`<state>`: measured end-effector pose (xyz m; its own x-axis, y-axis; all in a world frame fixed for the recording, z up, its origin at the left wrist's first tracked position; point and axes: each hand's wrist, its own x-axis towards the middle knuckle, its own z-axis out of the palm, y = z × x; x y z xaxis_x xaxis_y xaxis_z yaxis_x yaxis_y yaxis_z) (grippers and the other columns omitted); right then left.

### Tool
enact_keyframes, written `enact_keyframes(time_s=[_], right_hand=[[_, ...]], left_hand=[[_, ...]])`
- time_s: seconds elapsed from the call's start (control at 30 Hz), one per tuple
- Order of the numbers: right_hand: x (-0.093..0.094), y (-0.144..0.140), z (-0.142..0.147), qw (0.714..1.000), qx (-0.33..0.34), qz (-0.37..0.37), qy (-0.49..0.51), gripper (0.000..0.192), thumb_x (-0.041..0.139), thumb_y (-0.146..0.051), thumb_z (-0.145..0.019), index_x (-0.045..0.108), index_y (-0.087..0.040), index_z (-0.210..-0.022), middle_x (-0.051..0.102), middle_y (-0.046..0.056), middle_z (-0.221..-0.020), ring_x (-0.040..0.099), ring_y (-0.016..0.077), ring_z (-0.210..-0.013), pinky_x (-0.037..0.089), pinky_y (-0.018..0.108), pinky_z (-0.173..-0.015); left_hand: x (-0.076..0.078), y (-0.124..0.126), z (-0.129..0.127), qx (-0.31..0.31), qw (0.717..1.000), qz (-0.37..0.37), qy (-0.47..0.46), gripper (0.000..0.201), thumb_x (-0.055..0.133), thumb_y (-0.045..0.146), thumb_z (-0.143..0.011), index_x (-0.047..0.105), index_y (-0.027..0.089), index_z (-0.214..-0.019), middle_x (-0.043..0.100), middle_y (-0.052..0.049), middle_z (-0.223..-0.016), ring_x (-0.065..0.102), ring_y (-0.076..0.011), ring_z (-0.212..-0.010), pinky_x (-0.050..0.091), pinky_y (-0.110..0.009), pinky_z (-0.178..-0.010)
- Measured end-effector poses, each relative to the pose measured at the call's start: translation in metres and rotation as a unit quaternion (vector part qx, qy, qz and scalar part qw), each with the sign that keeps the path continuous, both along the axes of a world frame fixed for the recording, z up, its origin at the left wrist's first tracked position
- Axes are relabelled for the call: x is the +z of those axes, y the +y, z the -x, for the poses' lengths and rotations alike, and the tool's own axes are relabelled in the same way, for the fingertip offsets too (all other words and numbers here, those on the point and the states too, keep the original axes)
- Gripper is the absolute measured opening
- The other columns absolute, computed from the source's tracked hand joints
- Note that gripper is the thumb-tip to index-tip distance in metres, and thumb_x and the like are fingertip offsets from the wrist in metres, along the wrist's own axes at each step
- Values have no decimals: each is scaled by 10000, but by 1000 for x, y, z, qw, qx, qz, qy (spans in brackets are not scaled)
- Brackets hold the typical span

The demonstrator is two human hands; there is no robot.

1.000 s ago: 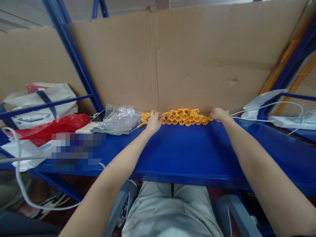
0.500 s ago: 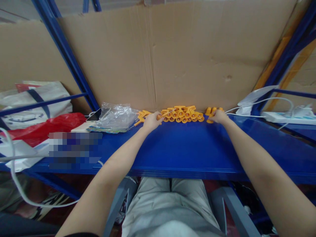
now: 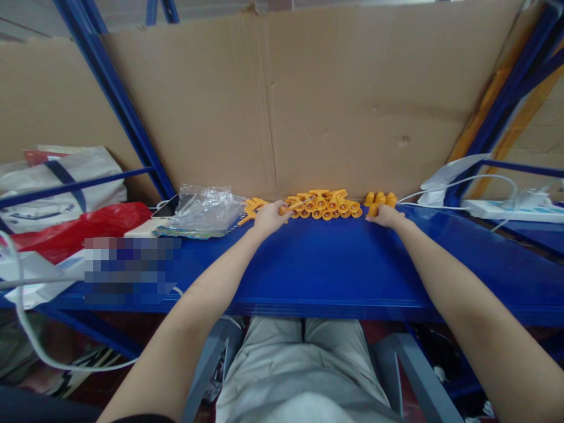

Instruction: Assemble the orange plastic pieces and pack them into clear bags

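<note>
My left hand (image 3: 269, 217) is closed on an orange handle with a metal spiral (image 3: 304, 202), like a corkscrew, the spiral pointing right. Beside it, against the cardboard, lies a stacked pile of orange T-shaped pieces (image 3: 326, 204), their round open ends facing me. Left of that hand are several loose orange handles (image 3: 252, 207) with metal spirals. Further right, my right hand (image 3: 385, 217) has its fingers closed around a small orange cap (image 3: 373, 210). Several more orange caps (image 3: 379, 197) stand just behind it.
A blue shelf top (image 3: 317, 264) runs under everything, with a cardboard sheet (image 3: 330, 100) upright behind. Clear plastic bags (image 3: 209, 208) and a red bag (image 3: 106, 226) lie to the left. A white power strip (image 3: 506, 210) and cables are at the right.
My right hand has shifted slightly left and toward me, exposing the orange caps behind it. My left hand stays in place; the spiral it holds shows more clearly.
</note>
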<state>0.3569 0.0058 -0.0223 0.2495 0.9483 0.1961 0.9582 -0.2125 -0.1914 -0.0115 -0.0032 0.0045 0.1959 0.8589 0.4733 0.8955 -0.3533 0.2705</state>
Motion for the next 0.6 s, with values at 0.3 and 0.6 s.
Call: enact_keyframes(time_s=[0.3,0.6], right_hand=[[30,-26,29,997,-27,-8,-75,512,608,-349,-814,554,-91,-1253,636,252,-1231,590,400,-1196,478,502,-943],[37,-23,15,997,-41,-71,14,313,647,-351,-753,548,-184,-998,694,163,-1031,669,296,-944,501,339,-734]], left_hand=[[1,-2,-1,7,1000,-8,10,314,636,384,-881,707,208,-1131,752,-71,-920,700,-240,-891,516,-322,-811],[6,-8,-3,12,1000,-3,23,317,628,369,-887,704,210,-1151,756,-79,-978,703,-250,-953,513,-325,-840]])
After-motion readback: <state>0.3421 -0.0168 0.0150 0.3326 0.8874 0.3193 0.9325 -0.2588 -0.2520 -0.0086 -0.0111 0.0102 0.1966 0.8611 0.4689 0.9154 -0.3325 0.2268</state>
